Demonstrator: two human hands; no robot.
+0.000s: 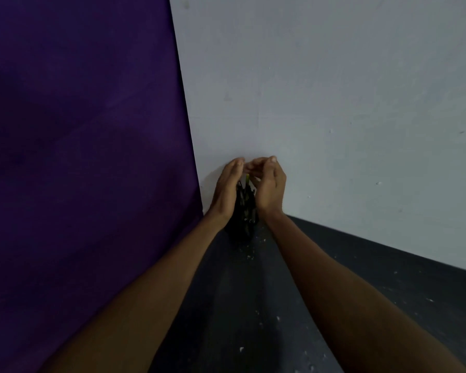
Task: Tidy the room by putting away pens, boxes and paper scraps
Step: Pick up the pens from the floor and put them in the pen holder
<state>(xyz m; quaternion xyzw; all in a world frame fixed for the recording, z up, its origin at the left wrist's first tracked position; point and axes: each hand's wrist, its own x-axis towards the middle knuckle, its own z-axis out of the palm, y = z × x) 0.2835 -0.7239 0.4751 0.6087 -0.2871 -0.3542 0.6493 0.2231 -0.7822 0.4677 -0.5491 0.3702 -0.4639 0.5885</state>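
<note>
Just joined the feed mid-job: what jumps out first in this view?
Both hands meet at centre frame, the left hand and right hand cupped around a dark bundle of pens, held near the pale wall. A big purple cloth fills the left side. White paper scraps speckle the dark floor below.

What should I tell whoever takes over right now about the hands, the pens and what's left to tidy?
Left hand and right hand: cupped together around a dark bundle of pens, held upright near the corner where the purple cloth meets the pale wall.
Done: pens appear gathered; not yet put away.
Left: small white paper scraps lie scattered on the dark floor.
No boxes or container are in view, so I cannot tell where the pens should go.
</note>
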